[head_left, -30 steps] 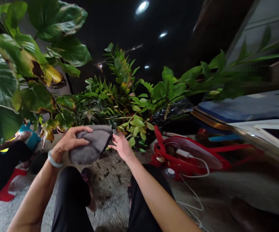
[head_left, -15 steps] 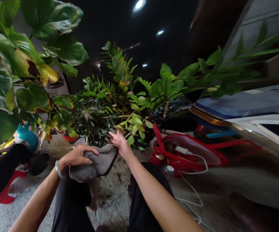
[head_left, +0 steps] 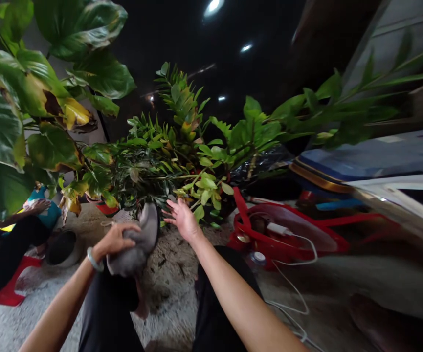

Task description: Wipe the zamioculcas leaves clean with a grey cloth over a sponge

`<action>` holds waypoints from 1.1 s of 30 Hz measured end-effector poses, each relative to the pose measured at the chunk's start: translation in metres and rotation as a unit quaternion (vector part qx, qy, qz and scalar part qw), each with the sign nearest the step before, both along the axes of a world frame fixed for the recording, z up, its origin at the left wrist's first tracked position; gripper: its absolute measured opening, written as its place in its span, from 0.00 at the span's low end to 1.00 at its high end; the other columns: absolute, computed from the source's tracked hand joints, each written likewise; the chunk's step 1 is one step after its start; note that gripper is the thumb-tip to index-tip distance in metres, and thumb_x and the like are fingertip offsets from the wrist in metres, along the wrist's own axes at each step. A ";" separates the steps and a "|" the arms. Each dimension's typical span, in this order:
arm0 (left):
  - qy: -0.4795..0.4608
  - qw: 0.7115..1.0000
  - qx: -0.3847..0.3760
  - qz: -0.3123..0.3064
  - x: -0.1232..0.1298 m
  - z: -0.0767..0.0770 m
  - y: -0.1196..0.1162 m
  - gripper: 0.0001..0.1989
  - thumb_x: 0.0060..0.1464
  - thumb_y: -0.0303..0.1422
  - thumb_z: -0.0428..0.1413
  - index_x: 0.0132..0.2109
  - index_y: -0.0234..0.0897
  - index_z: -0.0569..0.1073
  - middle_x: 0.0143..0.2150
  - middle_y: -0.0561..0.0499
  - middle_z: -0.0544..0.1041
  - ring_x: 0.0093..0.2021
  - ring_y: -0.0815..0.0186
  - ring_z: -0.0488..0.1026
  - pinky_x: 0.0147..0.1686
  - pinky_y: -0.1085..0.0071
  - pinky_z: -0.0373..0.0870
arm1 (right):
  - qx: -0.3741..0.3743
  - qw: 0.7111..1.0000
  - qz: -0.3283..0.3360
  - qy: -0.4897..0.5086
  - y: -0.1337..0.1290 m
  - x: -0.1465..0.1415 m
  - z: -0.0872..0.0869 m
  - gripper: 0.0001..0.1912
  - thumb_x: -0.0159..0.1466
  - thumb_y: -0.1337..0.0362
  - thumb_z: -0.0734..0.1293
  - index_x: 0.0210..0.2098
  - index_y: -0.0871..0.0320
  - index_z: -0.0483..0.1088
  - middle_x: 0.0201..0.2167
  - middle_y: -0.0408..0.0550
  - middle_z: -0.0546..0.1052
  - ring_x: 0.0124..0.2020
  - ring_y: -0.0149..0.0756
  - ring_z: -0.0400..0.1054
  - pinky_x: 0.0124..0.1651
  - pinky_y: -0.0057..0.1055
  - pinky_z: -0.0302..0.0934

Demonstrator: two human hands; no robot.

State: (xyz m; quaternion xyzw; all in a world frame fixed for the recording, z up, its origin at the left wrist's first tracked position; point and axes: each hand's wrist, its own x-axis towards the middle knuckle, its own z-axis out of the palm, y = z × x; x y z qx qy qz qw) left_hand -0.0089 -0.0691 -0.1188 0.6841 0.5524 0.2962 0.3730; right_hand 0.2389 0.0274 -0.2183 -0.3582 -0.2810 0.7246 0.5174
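My left hand [head_left: 118,238], with a pale bangle on its wrist, grips a grey soft fabric piece [head_left: 138,247] with a dark edge, held above my left knee. Its upper end stands up and bends toward the plants; its exact kind I cannot make out. My right hand [head_left: 184,221] is apart from it, palm turned up and fingers spread, with nothing in it. The right fingertips are close to the low pale-green leaves [head_left: 206,188] of a plant.
Large-leaved plants [head_left: 50,93] crowd the left and back. A red bag [head_left: 246,239] holds a white charger [head_left: 279,229] with a cable trailing across the floor. At the left, another person sits near a dark round pot [head_left: 62,249] and a red stool [head_left: 11,288].
The grey piece has come away from my right hand, shifted left and folded upward in my left hand. My right fingers have spread wider. The other person's arm shows more at the left.
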 end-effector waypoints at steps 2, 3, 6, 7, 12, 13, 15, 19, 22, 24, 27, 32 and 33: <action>-0.008 0.996 -0.075 -0.042 -0.004 -0.004 -0.025 0.17 0.42 0.27 0.65 0.42 0.43 0.88 0.44 0.49 0.87 0.46 0.48 0.82 0.50 0.58 0.76 | 0.003 1.000 0.004 0.001 0.000 0.002 -0.001 0.31 0.69 0.41 0.61 0.59 0.53 0.77 0.62 0.58 0.78 0.57 0.51 0.76 0.41 0.38 0.72; -0.020 0.996 -0.079 -0.030 -0.008 0.003 -0.032 0.17 0.42 0.29 0.66 0.42 0.43 0.88 0.45 0.48 0.87 0.46 0.49 0.82 0.49 0.59 0.76 | 0.003 1.000 0.006 0.001 0.000 0.003 0.000 0.30 0.69 0.41 0.61 0.59 0.53 0.77 0.64 0.58 0.77 0.58 0.51 0.75 0.41 0.37 0.72; -0.081 0.990 0.032 0.114 -0.023 0.041 -0.027 0.19 0.40 0.34 0.71 0.44 0.41 0.86 0.47 0.46 0.86 0.44 0.52 0.82 0.44 0.62 0.78 | 0.001 1.000 0.003 0.001 -0.001 0.002 0.002 0.29 0.70 0.43 0.61 0.58 0.54 0.77 0.68 0.58 0.74 0.60 0.51 0.74 0.43 0.38 0.72; -0.100 0.977 0.083 0.167 -0.027 0.054 -0.018 0.22 0.40 0.36 0.72 0.46 0.41 0.85 0.48 0.46 0.85 0.44 0.53 0.81 0.44 0.63 0.78 | 0.001 1.000 0.001 0.000 -0.001 0.001 0.003 0.29 0.70 0.44 0.60 0.58 0.55 0.77 0.68 0.58 0.74 0.61 0.51 0.74 0.44 0.39 0.72; -0.082 0.942 0.181 0.271 -0.034 0.054 0.027 0.25 0.42 0.39 0.69 0.50 0.41 0.83 0.50 0.46 0.84 0.49 0.53 0.80 0.53 0.60 0.76 | -0.007 1.000 0.001 -0.006 -0.003 -0.005 0.006 0.28 0.72 0.45 0.59 0.61 0.53 0.76 0.68 0.55 0.75 0.62 0.51 0.74 0.45 0.39 0.73; -0.059 0.952 0.156 0.258 -0.033 0.042 0.028 0.24 0.41 0.37 0.67 0.49 0.41 0.83 0.49 0.46 0.84 0.49 0.52 0.80 0.54 0.58 0.76 | -0.008 1.000 0.001 -0.007 -0.002 -0.005 0.006 0.28 0.72 0.45 0.59 0.61 0.53 0.76 0.68 0.55 0.75 0.62 0.51 0.74 0.44 0.39 0.73; -0.018 0.977 0.076 0.199 -0.030 0.015 0.018 0.22 0.38 0.34 0.66 0.45 0.40 0.84 0.49 0.46 0.85 0.49 0.50 0.80 0.54 0.57 0.75 | -0.009 1.000 -0.002 -0.010 -0.002 -0.004 0.005 0.29 0.72 0.45 0.59 0.62 0.53 0.76 0.68 0.55 0.74 0.62 0.51 0.74 0.44 0.39 0.74; -0.012 0.992 -0.110 0.057 -0.029 -0.015 -0.027 0.21 0.36 0.30 0.67 0.43 0.40 0.86 0.46 0.47 0.86 0.45 0.51 0.81 0.49 0.60 0.76 | -0.005 1.000 -0.001 -0.013 -0.003 0.000 0.003 0.27 0.70 0.46 0.61 0.59 0.54 0.77 0.66 0.58 0.76 0.61 0.51 0.75 0.43 0.38 0.74; -0.047 0.991 -0.115 0.059 -0.030 -0.009 -0.048 0.19 0.39 0.32 0.70 0.43 0.42 0.87 0.43 0.49 0.86 0.42 0.53 0.80 0.45 0.63 0.76 | -0.002 1.000 -0.002 -0.013 -0.004 0.002 0.004 0.24 0.69 0.47 0.63 0.54 0.54 0.78 0.62 0.57 0.78 0.60 0.51 0.75 0.41 0.37 0.73; -0.078 0.990 -0.052 0.101 -0.027 -0.003 -0.050 0.19 0.39 0.34 0.72 0.43 0.42 0.86 0.44 0.48 0.85 0.45 0.53 0.80 0.47 0.63 0.76 | -0.002 1.000 -0.013 -0.011 -0.004 0.002 0.007 0.20 0.68 0.49 0.64 0.50 0.52 0.79 0.60 0.56 0.80 0.58 0.51 0.76 0.41 0.37 0.74; -0.125 0.975 0.033 0.180 -0.014 -0.004 -0.044 0.21 0.40 0.37 0.73 0.46 0.41 0.85 0.48 0.46 0.85 0.48 0.51 0.80 0.51 0.61 0.75 | -0.012 0.999 -0.031 -0.010 -0.009 0.002 0.013 0.15 0.67 0.50 0.67 0.46 0.50 0.78 0.55 0.54 0.82 0.55 0.49 0.78 0.39 0.36 0.74; -0.168 0.947 0.102 0.253 0.025 -0.027 -0.041 0.24 0.44 0.36 0.71 0.51 0.40 0.83 0.52 0.45 0.84 0.53 0.49 0.80 0.59 0.57 0.72 | -0.043 0.997 0.013 -0.055 -0.055 -0.017 0.027 0.20 0.60 0.46 0.75 0.45 0.52 0.77 0.44 0.52 0.86 0.45 0.47 0.81 0.33 0.33 0.72; -0.181 0.946 0.102 0.248 0.034 -0.031 -0.044 0.25 0.44 0.36 0.70 0.52 0.40 0.83 0.53 0.44 0.84 0.54 0.49 0.79 0.60 0.56 0.72 | -0.028 0.997 0.036 -0.056 -0.070 -0.025 0.029 0.23 0.58 0.44 0.76 0.45 0.52 0.78 0.43 0.52 0.86 0.44 0.48 0.82 0.35 0.35 0.73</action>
